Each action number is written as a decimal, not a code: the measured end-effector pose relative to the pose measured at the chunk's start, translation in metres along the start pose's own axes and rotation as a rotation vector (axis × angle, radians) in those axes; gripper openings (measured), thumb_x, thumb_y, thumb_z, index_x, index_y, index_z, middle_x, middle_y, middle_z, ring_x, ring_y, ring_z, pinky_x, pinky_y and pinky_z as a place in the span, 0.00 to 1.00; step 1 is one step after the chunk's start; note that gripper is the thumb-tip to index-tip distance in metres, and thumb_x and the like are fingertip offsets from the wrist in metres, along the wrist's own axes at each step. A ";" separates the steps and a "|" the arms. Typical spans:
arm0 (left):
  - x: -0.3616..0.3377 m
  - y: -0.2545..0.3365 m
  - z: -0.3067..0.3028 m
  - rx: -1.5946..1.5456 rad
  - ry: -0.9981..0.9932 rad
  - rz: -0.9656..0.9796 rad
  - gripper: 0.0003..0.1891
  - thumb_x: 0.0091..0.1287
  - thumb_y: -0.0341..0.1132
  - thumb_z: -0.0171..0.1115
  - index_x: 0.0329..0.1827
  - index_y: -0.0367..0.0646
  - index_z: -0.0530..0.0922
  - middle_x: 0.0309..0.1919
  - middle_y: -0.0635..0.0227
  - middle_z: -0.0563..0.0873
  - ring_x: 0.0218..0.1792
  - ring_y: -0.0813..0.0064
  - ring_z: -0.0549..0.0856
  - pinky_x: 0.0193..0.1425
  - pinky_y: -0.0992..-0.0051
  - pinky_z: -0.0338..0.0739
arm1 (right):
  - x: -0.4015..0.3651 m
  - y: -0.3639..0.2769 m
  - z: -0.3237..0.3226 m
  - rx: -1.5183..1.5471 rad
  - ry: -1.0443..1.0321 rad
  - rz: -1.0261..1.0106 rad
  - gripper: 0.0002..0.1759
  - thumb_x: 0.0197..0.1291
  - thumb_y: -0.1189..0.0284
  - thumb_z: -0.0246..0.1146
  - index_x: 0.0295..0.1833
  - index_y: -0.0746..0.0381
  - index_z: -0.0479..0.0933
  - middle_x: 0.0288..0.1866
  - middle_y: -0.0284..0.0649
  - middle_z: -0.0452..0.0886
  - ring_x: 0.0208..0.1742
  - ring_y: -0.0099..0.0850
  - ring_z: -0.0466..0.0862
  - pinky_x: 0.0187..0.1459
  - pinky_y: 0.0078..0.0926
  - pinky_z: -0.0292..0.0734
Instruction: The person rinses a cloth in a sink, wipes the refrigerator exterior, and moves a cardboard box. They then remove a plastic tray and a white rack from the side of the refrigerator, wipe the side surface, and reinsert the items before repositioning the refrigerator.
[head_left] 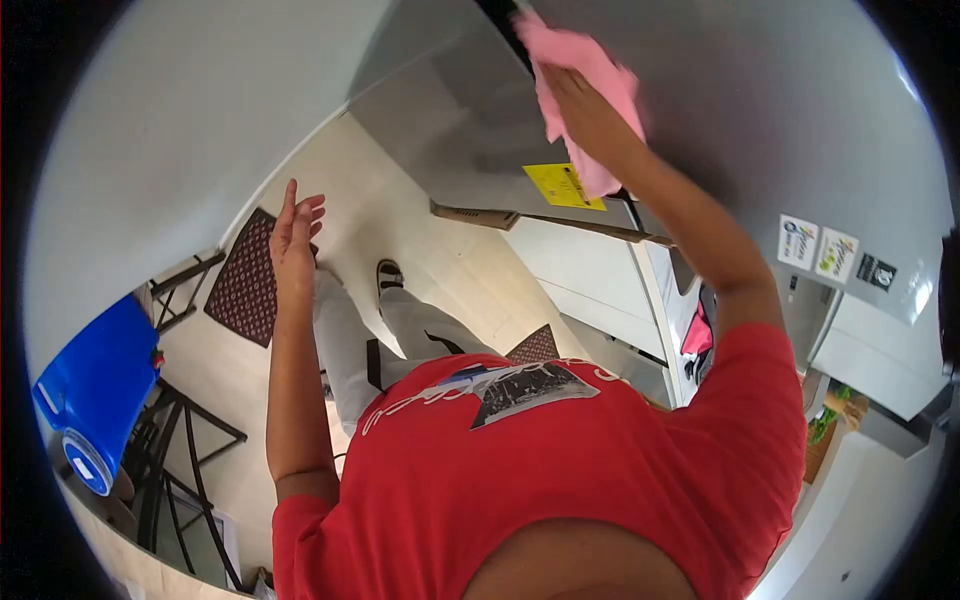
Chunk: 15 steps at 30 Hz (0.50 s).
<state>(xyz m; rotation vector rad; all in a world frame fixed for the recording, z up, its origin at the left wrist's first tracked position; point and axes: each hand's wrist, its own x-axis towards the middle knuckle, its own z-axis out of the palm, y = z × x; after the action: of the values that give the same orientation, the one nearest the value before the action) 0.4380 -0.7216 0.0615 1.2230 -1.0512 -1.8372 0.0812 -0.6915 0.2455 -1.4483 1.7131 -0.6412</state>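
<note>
My right hand [590, 118] lies on a pink cloth [605, 75], pressing it against the grey, shiny door [740, 100] of what looks like a refrigerator. The cloth sits by the dark gap along the door's edge, and its lower end hangs over part of a yellow label [548, 184]. Slight blur shows on the cloth's upper corner. Holding nothing, my left hand [293, 235] is raised in front of the pale wall, its index finger stretched out and the others partly bent apart.
At the left, a blue water jug [100, 385] rests on a black metal stand [165, 440]. A dark patterned mat [245, 280] lies on the light floor [360, 190]. Below the grey door stands a white cabinet [585, 275]. Several stickers [836, 254] are on the door's right side.
</note>
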 end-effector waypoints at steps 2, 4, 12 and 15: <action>-0.008 -0.012 -0.021 -0.003 0.046 -0.052 0.25 0.69 0.41 0.51 0.67 0.45 0.63 0.49 0.64 0.80 0.48 0.73 0.78 0.54 0.73 0.70 | 0.074 0.042 0.019 -0.235 0.009 -0.110 0.24 0.58 0.67 0.56 0.61 0.59 0.67 0.54 0.41 0.74 0.56 0.34 0.74 0.56 0.31 0.68; -0.019 -0.023 -0.040 -0.002 0.088 -0.080 0.25 0.69 0.41 0.51 0.67 0.45 0.63 0.49 0.64 0.80 0.47 0.74 0.78 0.54 0.74 0.70 | 0.136 0.074 0.035 -0.713 0.019 -0.176 0.26 0.56 0.61 0.56 0.60 0.58 0.67 0.52 0.40 0.74 0.54 0.33 0.74 0.55 0.35 0.68; -0.021 -0.029 -0.076 -0.035 0.164 -0.133 0.26 0.69 0.41 0.52 0.68 0.44 0.62 0.48 0.65 0.81 0.46 0.76 0.78 0.52 0.76 0.70 | -0.002 -0.036 0.082 0.103 0.011 0.973 0.37 0.50 0.39 0.56 0.59 0.53 0.67 0.52 0.37 0.71 0.56 0.29 0.68 0.55 0.49 0.63; -0.017 -0.019 -0.087 -0.031 0.159 -0.116 0.25 0.69 0.40 0.51 0.68 0.45 0.62 0.47 0.65 0.80 0.46 0.77 0.77 0.53 0.76 0.69 | -0.103 0.215 0.051 1.276 0.149 0.960 0.17 0.64 0.57 0.51 0.55 0.49 0.72 0.52 0.30 0.72 0.53 0.24 0.70 0.49 0.22 0.67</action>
<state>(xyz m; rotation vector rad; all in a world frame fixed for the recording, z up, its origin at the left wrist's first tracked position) 0.5232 -0.7205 0.0312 1.4118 -0.8773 -1.8012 0.0040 -0.5393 0.0724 0.3059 1.3486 -0.9731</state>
